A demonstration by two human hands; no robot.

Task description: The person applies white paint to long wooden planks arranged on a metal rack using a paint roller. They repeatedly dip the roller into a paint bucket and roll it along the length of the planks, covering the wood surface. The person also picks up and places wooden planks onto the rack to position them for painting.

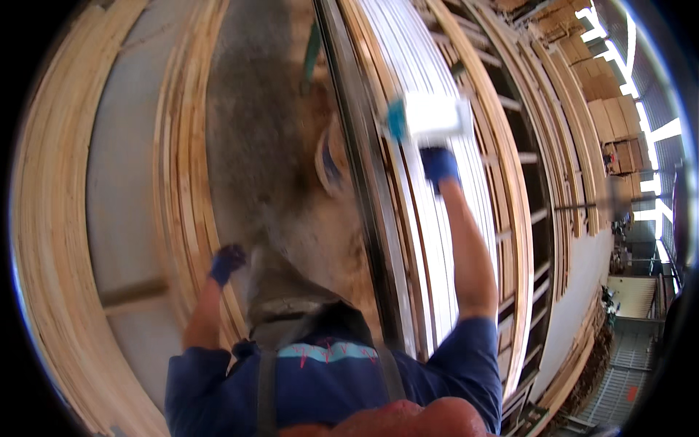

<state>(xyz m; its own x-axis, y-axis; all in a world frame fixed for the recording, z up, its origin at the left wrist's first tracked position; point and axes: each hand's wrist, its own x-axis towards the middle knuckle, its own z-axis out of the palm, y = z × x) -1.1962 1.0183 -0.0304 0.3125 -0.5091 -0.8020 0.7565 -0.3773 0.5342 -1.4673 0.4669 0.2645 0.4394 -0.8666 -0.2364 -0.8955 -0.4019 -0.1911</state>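
My right hand (439, 164), in a blue glove, is raised over a long stack of pale boards (429, 65). It grips a blurred white block (435, 116) with a teal patch at its left end. My left hand (227, 262), also in a blue glove, hangs low beside a stack of light wooden boards (182, 167). Its fingers are curled and nothing shows in it. A dark metal rail (364, 182) runs along the left side of the pale boards.
A sawdust-covered floor (269, 146) runs between the two stacks. More curved-looking timber (51, 218) lies at the far left. Wooden racks with rungs (535, 218) and stacked boxes (604, 87) stand to the right, with a bright workshop hall (633, 291) beyond.
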